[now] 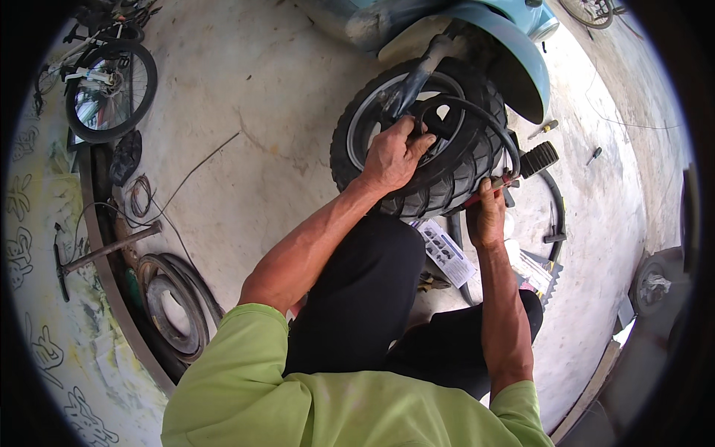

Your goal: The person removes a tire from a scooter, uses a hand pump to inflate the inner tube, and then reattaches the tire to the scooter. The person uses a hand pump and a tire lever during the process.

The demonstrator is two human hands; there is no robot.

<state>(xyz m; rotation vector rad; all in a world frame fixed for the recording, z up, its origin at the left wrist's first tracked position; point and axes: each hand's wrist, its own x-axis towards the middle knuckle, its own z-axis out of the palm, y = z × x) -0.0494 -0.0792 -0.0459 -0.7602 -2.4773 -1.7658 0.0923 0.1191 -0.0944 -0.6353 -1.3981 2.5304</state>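
Observation:
A thick-treaded black tyre [439, 190] on its rim stands in front of me, mounted on a light-blue scooter [514, 56]. My left hand [393, 155] is closed at the rim, its thumb and fingers on the end of a black hose [488, 119]; the exact grip is partly hidden. From there the hose loops over the tyre to a red-handled tool, which looks like a tyre inflator [505, 181] with a black ribbed part [539, 159]. My right hand [488, 212] is wrapped round that handle, beside the tyre's right side.
A printed sheet [447, 252] lies below the tyre. Small tools, including a screwdriver [544, 129], and a curved black strip [555, 201] lie to the right. Leftward are a T-shaped metal bar [112, 247], coiled tyres [179, 313], cables [141, 200] and a bicycle [112, 89].

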